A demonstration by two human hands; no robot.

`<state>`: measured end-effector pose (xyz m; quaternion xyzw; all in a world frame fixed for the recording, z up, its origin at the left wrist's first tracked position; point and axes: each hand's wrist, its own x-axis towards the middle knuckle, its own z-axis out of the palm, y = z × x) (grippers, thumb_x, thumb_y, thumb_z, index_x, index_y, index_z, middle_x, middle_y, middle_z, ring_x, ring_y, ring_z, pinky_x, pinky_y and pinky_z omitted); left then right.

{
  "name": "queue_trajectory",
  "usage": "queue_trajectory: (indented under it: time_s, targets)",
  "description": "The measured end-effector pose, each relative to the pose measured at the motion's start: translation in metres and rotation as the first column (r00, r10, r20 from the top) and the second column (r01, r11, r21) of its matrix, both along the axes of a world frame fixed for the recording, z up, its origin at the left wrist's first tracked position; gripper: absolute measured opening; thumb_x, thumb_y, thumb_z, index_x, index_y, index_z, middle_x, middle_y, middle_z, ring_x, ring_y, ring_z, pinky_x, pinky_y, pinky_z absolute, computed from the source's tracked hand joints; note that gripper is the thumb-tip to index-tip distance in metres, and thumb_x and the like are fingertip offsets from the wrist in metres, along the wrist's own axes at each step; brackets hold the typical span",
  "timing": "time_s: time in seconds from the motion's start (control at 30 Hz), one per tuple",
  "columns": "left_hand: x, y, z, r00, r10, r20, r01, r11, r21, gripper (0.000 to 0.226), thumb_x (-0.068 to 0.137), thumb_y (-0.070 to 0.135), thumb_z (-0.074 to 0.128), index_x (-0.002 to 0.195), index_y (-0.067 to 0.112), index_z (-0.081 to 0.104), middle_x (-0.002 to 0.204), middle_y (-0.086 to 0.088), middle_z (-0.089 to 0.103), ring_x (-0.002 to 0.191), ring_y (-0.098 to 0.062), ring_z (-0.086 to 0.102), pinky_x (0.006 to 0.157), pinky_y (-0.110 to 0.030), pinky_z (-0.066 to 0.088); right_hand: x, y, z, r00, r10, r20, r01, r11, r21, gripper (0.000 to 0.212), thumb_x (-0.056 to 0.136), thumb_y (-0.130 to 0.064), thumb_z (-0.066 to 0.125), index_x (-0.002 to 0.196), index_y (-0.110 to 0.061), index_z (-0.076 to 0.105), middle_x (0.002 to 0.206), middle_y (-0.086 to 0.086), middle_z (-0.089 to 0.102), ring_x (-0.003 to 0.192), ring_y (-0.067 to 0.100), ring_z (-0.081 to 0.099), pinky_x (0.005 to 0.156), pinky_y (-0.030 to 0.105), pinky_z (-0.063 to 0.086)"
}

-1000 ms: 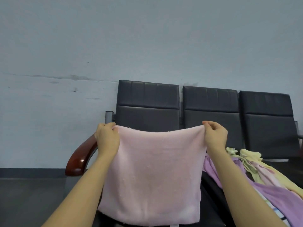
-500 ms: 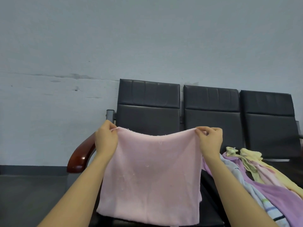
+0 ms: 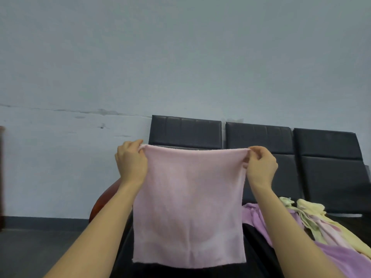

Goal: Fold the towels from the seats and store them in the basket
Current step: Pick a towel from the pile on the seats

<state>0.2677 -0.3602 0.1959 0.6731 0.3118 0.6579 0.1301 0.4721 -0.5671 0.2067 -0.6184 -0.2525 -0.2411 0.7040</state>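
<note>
A pale pink towel [image 3: 188, 207] hangs flat in front of me, above the leftmost black seat [image 3: 185, 130]. My left hand [image 3: 131, 162] pinches its top left corner and my right hand [image 3: 261, 165] pinches its top right corner, so the top edge is stretched taut. Its lower edge hangs free over the seat. To the right, a purple towel [image 3: 341, 255] and a yellow towel [image 3: 313, 212] lie crumpled on the seats. The basket is out of view.
Three black padded seats [image 3: 329, 169] stand in a row against a pale blue wall [image 3: 180, 57]. A red-brown wooden armrest [image 3: 101, 203] curves at the left end. Dark floor [image 3: 40, 249] lies to the left, and a dark vertical edge [image 3: 1, 177] stands at the far left.
Both hands have lifted the pink towel higher and pulled its top edge straight. The towel's lower edge now hangs free above the seat.
</note>
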Motion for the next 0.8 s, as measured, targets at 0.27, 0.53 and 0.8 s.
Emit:
queue_trajectory:
  time_s: [0.27, 0.53, 0.8]
  targets:
    - [-0.006, -0.001, -0.028, 0.990, 0.015, -0.141, -0.016, 1.000, -0.006, 0.023, 0.094, 0.010, 0.053, 0.111, 0.006, 0.069, 0.112, -0.014, 0.065, 0.105, -0.032, 0.051, 0.089, -0.038, 0.039, 0.009, -0.001, -0.034, 0.999, -0.022, 0.032, 0.025, 0.993, -0.117, 0.024, 0.097, -0.004, 0.045, 0.110, -0.003, 0.064, 0.103, 0.001, 0.055, 0.095, 0.018, 0.054, 0.086, 0.030, 0.047]
    - [0.011, 0.019, -0.086, 0.974, -0.034, -0.222, -0.012, 0.979, -0.205, 0.019, 0.095, 0.021, 0.054, 0.097, 0.011, 0.070, 0.092, -0.004, 0.067, 0.078, -0.019, 0.055, 0.060, -0.028, 0.040, 0.043, 0.017, -0.101, 0.995, -0.085, -0.056, 0.067, 0.960, -0.271, 0.016, 0.096, -0.010, 0.049, 0.093, -0.011, 0.065, 0.100, 0.006, 0.058, 0.085, 0.028, 0.061, 0.080, 0.048, 0.053]
    - [0.061, 0.059, -0.132, 0.975, -0.137, -0.174, 0.042, 0.885, -0.463, 0.018, 0.095, 0.019, 0.050, 0.087, 0.018, 0.066, 0.080, 0.002, 0.064, 0.077, -0.021, 0.059, 0.066, -0.032, 0.046, 0.081, 0.056, -0.145, 0.977, -0.148, -0.153, 0.078, 0.918, -0.388, 0.019, 0.096, -0.014, 0.049, 0.099, -0.005, 0.064, 0.108, 0.011, 0.061, 0.092, 0.027, 0.059, 0.084, 0.042, 0.049]
